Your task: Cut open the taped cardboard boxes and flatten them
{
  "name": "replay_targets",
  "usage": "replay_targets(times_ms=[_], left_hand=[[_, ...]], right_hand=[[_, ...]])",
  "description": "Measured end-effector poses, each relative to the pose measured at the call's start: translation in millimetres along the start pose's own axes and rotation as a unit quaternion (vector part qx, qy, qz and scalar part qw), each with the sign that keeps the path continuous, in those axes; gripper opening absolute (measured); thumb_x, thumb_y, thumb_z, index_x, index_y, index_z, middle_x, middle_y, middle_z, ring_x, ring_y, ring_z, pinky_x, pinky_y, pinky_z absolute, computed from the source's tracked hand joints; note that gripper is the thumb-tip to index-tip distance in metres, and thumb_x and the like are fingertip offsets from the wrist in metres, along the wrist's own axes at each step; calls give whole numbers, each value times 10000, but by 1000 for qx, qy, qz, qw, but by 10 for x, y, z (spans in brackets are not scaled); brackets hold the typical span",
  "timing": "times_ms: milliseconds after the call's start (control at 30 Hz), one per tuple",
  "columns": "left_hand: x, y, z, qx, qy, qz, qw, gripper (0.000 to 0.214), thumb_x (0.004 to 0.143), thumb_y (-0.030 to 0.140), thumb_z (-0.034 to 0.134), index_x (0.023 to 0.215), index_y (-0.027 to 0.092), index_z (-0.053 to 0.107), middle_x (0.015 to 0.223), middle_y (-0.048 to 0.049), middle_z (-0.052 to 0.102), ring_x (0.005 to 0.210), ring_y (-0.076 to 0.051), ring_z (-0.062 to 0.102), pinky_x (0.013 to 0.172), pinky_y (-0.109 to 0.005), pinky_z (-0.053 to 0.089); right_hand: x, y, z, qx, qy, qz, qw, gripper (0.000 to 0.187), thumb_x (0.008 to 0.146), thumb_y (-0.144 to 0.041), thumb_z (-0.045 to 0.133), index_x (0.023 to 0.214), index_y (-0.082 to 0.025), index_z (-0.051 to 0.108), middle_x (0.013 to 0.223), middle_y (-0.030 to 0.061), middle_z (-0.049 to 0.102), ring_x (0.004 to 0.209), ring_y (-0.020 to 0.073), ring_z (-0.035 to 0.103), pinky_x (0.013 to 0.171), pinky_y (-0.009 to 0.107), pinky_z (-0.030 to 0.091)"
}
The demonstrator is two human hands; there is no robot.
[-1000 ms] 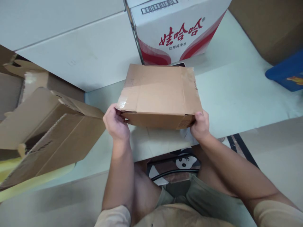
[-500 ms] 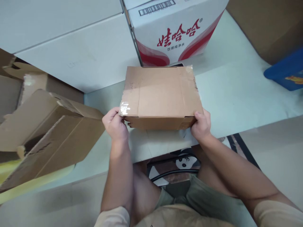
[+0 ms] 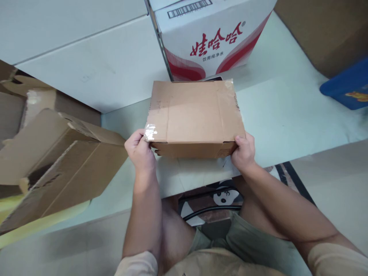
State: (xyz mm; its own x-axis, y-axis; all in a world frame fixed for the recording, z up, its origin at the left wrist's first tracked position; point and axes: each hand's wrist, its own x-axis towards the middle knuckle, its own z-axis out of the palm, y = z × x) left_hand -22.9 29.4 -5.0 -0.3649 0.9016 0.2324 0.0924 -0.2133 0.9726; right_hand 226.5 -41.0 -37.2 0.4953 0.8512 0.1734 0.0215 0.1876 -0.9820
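A brown cardboard box (image 3: 194,111) is in front of me, its top closed and facing up, with clear tape at the near left and far right corners. My left hand (image 3: 140,151) is closed on its near left corner, thumb on top beside the tape. At the near right corner my right hand (image 3: 243,151) grips the box the same way. The fingers under both corners are hidden. Whether the box rests on the pale table (image 3: 287,119) or is lifted slightly, I cannot tell.
Behind stands a white and red carton (image 3: 218,46) beside a large white box (image 3: 86,65). Open cardboard boxes (image 3: 77,176) are at the left, over something yellow (image 3: 57,218). A blue container (image 3: 345,86) sits at the right. The table's front edge runs above my legs.
Both hands keep their hold on the cardboard box, which stays in almost the same place. The whole view has shifted very slightly.
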Motion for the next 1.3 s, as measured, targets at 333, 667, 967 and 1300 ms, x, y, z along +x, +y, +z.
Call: replay_targets(times_ms=[333,667,967,1300], left_hand=[[7,-17,-10,5,-8,-16,1000,112,656,267,658,577,196,621,514,59,400,478,-77,325,467,-210,268],[9,-51,-8,-20,-19,-10,1000,105,651,229,662,568,194,608,520,51,400,501,-85,318,484,-211,247],[9,-27,-2,-6,-20,-17,1000,165,660,281,675,558,202,572,509,54,351,493,-86,284,474,-223,241],[9,-30,7,-14,-16,-28,999,132,624,252,650,552,199,553,510,51,342,511,-94,287,487,-230,235]], right_hand=[[-10,16,18,-8,-4,-10,1000,326,812,-530,594,684,-234,544,617,0,551,607,183,542,635,344,554],[-16,13,8,-10,-2,-5,1000,314,809,-529,578,695,-240,535,646,13,510,668,200,536,691,362,549],[-22,34,-3,0,5,-2,1000,391,801,-584,626,648,-249,494,630,10,504,643,195,520,676,360,556],[-19,-9,14,-17,1,-3,1000,345,806,-541,592,653,-246,499,606,0,478,621,188,516,676,365,560]])
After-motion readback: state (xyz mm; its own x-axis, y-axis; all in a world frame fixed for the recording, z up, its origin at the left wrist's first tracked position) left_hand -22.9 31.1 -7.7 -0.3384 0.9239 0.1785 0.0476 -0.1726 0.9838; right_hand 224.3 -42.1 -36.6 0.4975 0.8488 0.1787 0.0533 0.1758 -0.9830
